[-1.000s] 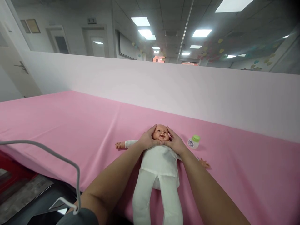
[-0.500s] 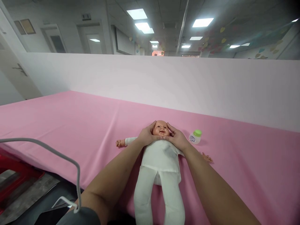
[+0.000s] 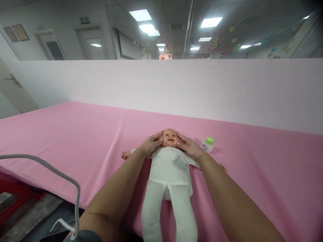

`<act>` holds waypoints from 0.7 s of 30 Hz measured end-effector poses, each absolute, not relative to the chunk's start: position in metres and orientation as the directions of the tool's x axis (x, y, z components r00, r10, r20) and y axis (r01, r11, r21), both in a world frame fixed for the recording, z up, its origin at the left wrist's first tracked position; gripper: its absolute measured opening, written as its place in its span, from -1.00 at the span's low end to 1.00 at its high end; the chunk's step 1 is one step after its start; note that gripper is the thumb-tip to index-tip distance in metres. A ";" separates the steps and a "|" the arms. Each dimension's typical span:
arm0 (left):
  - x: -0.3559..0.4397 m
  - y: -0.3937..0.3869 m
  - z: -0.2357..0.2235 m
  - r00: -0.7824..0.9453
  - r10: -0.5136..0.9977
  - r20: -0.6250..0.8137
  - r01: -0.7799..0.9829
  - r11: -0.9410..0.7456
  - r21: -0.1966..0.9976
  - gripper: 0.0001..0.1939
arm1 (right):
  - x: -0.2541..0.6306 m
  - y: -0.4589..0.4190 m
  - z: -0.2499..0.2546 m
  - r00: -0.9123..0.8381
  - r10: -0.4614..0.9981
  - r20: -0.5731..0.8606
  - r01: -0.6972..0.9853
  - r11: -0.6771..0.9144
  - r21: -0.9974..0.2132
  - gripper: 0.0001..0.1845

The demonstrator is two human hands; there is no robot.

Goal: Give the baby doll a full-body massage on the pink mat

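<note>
The doll lies on its back on a smooth pink sheet, head farthest from the person, legs nearest. Its head is rounded, glossy and plastic-like. The torso is covered by a loose, matte white top with a straight hem; white trousers form two soft, tubular legs. A greyish patch marks the top; whether it is a stain or a shadow cannot be determined.

The left hand is cupped against the left side of the doll's head, and the right hand against the right side. On each hand, thumb and fingers are spread apart, fingertips at the side of the head and thumb lower, by the cheek. The head sits between both hands; neither hand is wrapped around it. Contact pressure cannot be determined.

Right of the doll's head, just beyond the right hand, stands a squat, rounded, translucent bottle with a green cap and printed label. Beyond the doll rises a flat, matte white panel. Left of the doll, nearer the person, a smooth grey cable bends downward.
</note>
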State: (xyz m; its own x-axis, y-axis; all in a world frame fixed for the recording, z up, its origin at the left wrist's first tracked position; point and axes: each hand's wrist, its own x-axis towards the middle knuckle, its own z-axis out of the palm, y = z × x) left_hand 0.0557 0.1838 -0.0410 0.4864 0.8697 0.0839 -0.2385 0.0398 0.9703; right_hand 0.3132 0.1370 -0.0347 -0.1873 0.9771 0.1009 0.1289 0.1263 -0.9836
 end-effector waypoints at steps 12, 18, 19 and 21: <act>0.063 0.186 -0.054 0.467 0.864 0.186 -0.146 -0.132 0.981 0.21 | 0.300 0.141 -0.043 -0.149 0.977 0.150 0.342 0.194 -0.919 0.32; 0.069 0.189 -0.062 0.364 0.904 0.223 -0.015 -0.233 0.972 0.17 | 0.288 0.147 -0.049 0.009 0.975 0.221 0.420 0.197 -0.886 0.23; 0.069 0.189 -0.061 0.363 0.905 0.224 -0.006 -0.238 0.971 0.16 | 0.288 0.148 -0.050 0.009 0.974 0.225 0.413 0.201 -0.888 0.21; 0.069 0.188 -0.060 0.369 0.902 0.222 0.002 -0.240 0.971 0.16 | 0.290 0.149 -0.050 -0.005 0.975 0.222 0.377 0.208 -0.902 0.20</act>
State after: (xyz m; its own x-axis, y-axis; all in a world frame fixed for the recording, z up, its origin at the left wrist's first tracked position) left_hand 0.0687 0.1875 -0.0597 0.3691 0.9024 0.2222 0.0017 -0.2397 0.9708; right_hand 0.2895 0.1486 -0.0497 -0.0052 0.9750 0.2223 0.3773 0.2078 -0.9025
